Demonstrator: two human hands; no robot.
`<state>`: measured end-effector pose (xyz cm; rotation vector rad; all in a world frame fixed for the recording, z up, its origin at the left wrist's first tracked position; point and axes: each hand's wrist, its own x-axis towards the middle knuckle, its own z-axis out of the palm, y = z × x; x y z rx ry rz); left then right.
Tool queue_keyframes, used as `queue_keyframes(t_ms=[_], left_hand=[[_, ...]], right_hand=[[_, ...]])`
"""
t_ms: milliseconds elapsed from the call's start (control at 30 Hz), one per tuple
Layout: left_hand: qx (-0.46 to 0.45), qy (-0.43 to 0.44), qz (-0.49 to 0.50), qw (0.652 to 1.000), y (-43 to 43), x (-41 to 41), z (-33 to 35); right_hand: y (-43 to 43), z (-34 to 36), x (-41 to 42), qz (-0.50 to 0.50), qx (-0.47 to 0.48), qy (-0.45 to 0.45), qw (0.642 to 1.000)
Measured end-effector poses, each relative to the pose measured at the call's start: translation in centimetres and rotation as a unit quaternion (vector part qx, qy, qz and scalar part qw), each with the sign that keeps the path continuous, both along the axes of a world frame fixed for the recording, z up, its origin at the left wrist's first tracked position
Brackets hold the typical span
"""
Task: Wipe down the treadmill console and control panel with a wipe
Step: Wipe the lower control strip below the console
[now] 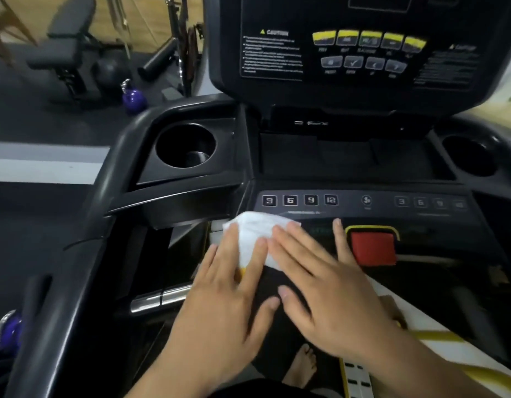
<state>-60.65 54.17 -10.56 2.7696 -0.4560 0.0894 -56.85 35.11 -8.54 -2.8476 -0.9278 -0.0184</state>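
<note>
Two flat hands press one white wipe (pixel 255 239) on the treadmill's lower panel (pixel 363 209).
Left hand (pixel 228 300) and right hand (pixel 326 294) lie with fingers spread, gripping nothing; two cupholders, one red stop button (pixel 373 248).

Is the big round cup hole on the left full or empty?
Empty. The left cup holder shows only its bare dark bottom, with no cup or bottle inside.
</note>
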Motion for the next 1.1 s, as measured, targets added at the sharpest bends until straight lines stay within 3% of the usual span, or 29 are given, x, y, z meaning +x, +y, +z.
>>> queue_keyframes(t_ms=[300,700,933,1100], left_hand=[[0.079,-0.068,-0.071,0.992,-9.9,5.6,1.1],[0.147,-0.071,-0.178,0.970,-24.8,10.1,3.0],[0.138,-0.056,-0.194,0.970,-23.1,5.2,1.5],[0.191,-0.054,-0.116,0.973,-20.6,6.0,2.0]], right_hand=[[-8.4,0.4,2.7,-0.104,-0.026,-0.035,0.994],[-22.1,0.0,3.8,-0.249,-0.008,-0.043,0.968],[-21.7,-1.2,-0.9,-0.181,0.058,-0.048,0.981],[-18.8,-0.4,2.6,-0.126,0.049,-0.029,0.990]])
